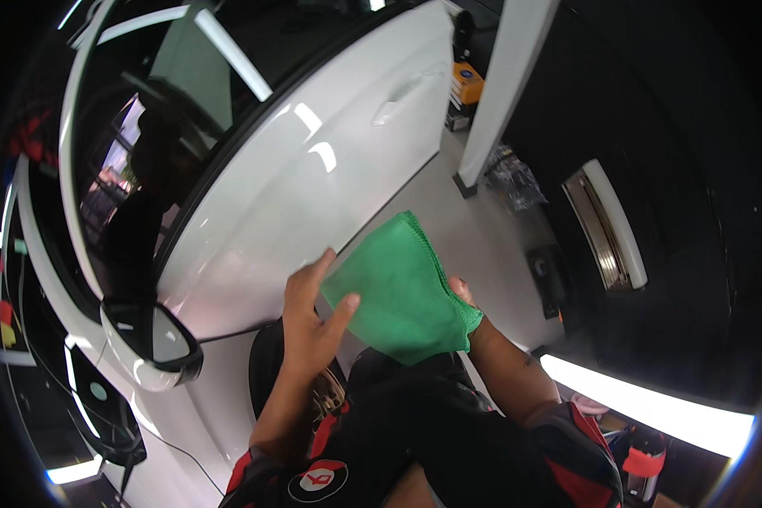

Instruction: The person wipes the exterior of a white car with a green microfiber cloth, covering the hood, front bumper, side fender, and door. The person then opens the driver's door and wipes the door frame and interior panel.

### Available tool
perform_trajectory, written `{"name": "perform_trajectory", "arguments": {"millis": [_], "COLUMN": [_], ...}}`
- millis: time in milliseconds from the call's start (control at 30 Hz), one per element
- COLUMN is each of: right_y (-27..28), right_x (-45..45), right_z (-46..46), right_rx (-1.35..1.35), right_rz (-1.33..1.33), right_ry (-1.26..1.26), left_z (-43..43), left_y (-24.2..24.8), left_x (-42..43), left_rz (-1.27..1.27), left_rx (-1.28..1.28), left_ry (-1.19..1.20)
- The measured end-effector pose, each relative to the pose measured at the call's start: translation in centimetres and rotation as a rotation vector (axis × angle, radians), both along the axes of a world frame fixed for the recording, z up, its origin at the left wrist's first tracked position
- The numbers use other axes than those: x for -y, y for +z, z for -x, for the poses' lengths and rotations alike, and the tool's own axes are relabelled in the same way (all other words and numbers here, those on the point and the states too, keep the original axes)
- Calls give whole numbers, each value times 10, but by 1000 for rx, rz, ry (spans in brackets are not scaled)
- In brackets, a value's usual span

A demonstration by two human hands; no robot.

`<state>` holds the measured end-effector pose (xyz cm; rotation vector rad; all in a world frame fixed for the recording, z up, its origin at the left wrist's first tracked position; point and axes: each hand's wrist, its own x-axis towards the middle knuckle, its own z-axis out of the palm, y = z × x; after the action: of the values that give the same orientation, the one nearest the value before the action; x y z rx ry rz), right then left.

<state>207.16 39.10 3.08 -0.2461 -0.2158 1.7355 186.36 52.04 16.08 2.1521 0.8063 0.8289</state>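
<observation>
A folded green microfibre cloth (397,289) with a stitched edge is held up before my body. My right hand (462,292) grips it from behind at its right side; the cloth hides most of those fingers. At the cloth's left edge is my left hand (311,311), thumb and fingers apart; I cannot tell whether it touches the fabric. Beyond the cloth stands a white car door (317,171) with its handle (406,98) at the far end. The white door mirror (155,346) lies to the left of my left hand.
A white post (508,89) rises from the grey floor (463,222), with clear plastic wrapping (514,178) beside it. A lit light bar (648,406) runs along the lower right. Near it stands a bottle with a red cloth (644,460). An orange box (468,82) sits beyond the door.
</observation>
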Motion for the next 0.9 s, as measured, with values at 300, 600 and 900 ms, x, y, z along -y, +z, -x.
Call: {"name": "perform_trajectory", "arguments": {"millis": [300,600,900], "right_y": [-23,-5,38], "right_x": [42,61,23], "right_z": [-49,-59,-97], "right_rx": [-37,17,-142], "right_rz": [52,29,-68], "right_ry": [-154,-617,-810], "left_z": [-135,-209,-233], "left_y": [-22,-22,-55], "left_x": [-18,-65,-121], "left_rz": [238,155,352], "left_rx": [49,114,142], "left_ry": [-371,-462,-387]}}
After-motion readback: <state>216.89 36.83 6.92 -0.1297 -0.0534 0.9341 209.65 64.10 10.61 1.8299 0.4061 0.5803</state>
